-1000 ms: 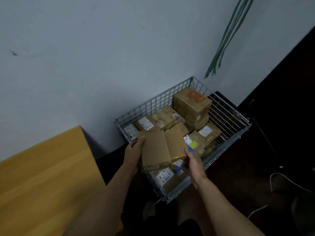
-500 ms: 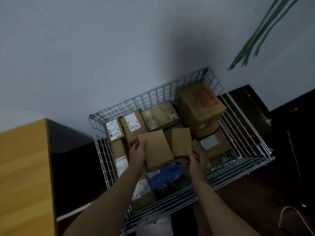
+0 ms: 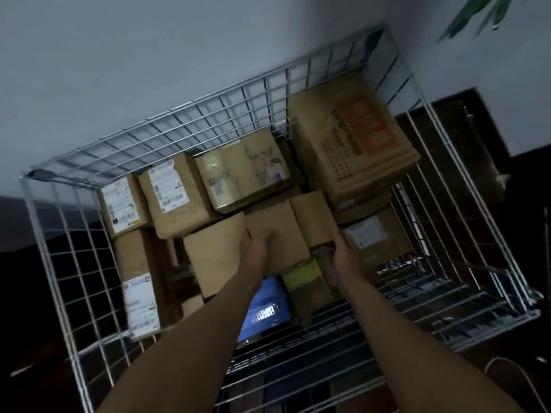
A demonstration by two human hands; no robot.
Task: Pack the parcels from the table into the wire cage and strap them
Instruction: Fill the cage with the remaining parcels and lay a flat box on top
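Note:
The wire cage [image 3: 185, 120] stands against the wall and holds several brown parcels. Three plain brown parcels lie side by side in its middle. My left hand [image 3: 257, 248] grips the left edge of the middle plain parcel [image 3: 275, 225], fingers over its top. My right hand [image 3: 344, 253] rests with fingers along the right side of the small plain parcel [image 3: 313, 217]. The larger plain parcel [image 3: 214, 254] lies free to the left of my left hand. Both forearms reach in over the cage's near rim.
A big box with orange print [image 3: 351, 144] is stacked at the back right. Labelled parcels [image 3: 167, 192] fill the back left, a blue parcel [image 3: 265, 305] lies under my left forearm. Green straps [image 3: 477, 16] hang at top right. A white cable [image 3: 501, 365] lies on the dark floor.
My view has swung over the cage and closer; the wooden table is gone from sight. Both hands have gone down into the cage with the plain parcels, and my left hand has shifted from the larger parcel to the middle one.

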